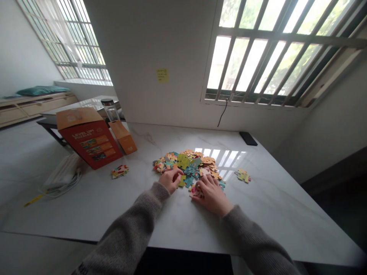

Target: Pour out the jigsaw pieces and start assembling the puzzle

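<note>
Grey knit sleeves [134, 225] come in from the bottom of the frame and end in two bare hands. The left hand [171, 180] lies curled at the near left edge of a heap of multicoloured cardboard jigsaw pieces [189, 165], and the right hand [212, 194] rests just beside it, its fingers bent over the heap's near edge. Both grips look half-closed, but neither clearly pinches a single piece, so it cannot be told whether either is holding one. The pieces should be light, thin and stiff, with a smooth printed face likely to slide; since they overlap, each is probably best taken by its edges or tabs. The heap sits mid-frame on a white marble-veined surface [272, 214], with a small cluster of pieces [243, 175] to its right and another [120, 171] to its left. Farther off at left stands a red-and-orange cardboard puzzle box [88, 139], near a clear glass bottle with a black cap [110, 110]. A black phone [248, 138] lies near the far edge, below a barred window [272, 49] at upper right.
</note>
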### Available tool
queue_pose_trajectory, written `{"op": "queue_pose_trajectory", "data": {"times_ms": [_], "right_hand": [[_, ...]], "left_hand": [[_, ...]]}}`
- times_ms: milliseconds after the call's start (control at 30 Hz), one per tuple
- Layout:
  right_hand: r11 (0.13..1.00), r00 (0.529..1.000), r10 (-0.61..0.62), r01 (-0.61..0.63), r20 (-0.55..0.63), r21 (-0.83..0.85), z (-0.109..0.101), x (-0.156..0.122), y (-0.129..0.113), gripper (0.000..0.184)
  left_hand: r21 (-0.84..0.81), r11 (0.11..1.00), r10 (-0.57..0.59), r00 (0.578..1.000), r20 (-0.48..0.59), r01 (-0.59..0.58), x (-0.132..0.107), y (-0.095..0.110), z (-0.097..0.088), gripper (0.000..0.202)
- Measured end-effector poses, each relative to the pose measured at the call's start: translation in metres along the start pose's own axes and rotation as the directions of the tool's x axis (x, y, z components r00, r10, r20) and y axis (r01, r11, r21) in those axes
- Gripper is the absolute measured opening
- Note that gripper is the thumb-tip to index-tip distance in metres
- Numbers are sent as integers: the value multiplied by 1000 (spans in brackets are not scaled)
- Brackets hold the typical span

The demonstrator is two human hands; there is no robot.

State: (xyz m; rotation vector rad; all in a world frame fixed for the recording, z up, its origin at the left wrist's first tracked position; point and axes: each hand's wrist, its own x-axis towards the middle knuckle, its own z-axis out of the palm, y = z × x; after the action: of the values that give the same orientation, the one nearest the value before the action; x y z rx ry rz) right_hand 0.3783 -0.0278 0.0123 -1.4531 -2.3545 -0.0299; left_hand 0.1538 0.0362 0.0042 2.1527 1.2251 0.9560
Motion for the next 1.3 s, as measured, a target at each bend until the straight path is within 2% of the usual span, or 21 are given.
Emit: {"op": "queue_pose_trajectory", "data": {"times_ms": [100,200,267,333,400,467,500,567,633,667,733,833,967,1033,1067,1100,1133,1167,1233,1267,1300], "right_hand": [[998,999,17,-18,29,63,3,1,0,34],[948,998,21,-38,57,315,4,4,6,21],[828,996,45,-79,74,555,4,7,6,21],[661,992,100,-121,74,741,4,11,4,25],[522,985,162,-140,63,841,2,15,3,27],[464,973,227,-144,40,874,-2,15,12,27],[482,965,262,-144,15,865,-5,13,22,27],[610,933,351,-167,-76,774,-14,5,53,28],[751,894,423,-253,-150,610,-23,-9,94,29],[786,869,467,-323,-164,527,-27,-17,116,29],[789,784,588,-501,-199,356,-31,-33,155,29],[751,727,660,-648,-189,128,-31,-50,191,23],[689,687,715,-724,-133,-32,-30,-58,202,25],[644,649,747,-760,-144,-86,-32,-56,195,33],[638,645,744,-763,-174,-101,-33,-54,189,36],[656,661,719,-748,-217,-103,-34,-50,179,36],[702,699,663,-705,-267,-103,-34,-46,165,33],[780,762,576,-621,-295,-81,-33,-40,149,29],[944,914,317,-328,-252,-4,-31,-29,109,21],[984,965,176,-173,-196,32,-29,-23,89,20],[996,989,63,-54,-137,68,-27,-19,70,18]], "left_hand": [[-29,1000,12,1000,4,-12,0,2,2,22],[-129,992,-6,999,45,12,-1,7,6,22],[-263,964,-16,995,96,41,-2,11,11,26],[-412,908,-10,988,153,73,-3,14,17,32],[-512,853,3,981,192,98,-3,14,21,38],[-552,827,6,981,193,104,-3,12,22,40],[-558,824,1,984,181,102,-3,10,23,40],[-554,826,-20,989,147,99,-3,7,22,38],[-542,833,-47,991,127,109,-3,4,20,34],[-536,836,-56,991,124,114,-3,4,19,33],[-523,844,-59,989,134,121,-3,5,17,31],[-503,855,-49,985,163,125,-4,8,15,29],[-494,859,-50,983,176,132,-4,8,14,29],[-495,858,-56,982,178,139,-4,7,14,29],[-494,858,-59,982,178,141,-4,7,14,29],[-494,858,-59,982,177,141,-4,7,14,29],[-492,859,-58,983,175,138,-4,7,15,28],[-491,861,-56,984,172,135,-4,8,15,28],[-488,863,-53,985,166,129,-4,8,15,28],[-487,864,-52,985,162,126,-4,9,15,27],[-485,866,-53,986,156,123,-4,9,14,27]]}}
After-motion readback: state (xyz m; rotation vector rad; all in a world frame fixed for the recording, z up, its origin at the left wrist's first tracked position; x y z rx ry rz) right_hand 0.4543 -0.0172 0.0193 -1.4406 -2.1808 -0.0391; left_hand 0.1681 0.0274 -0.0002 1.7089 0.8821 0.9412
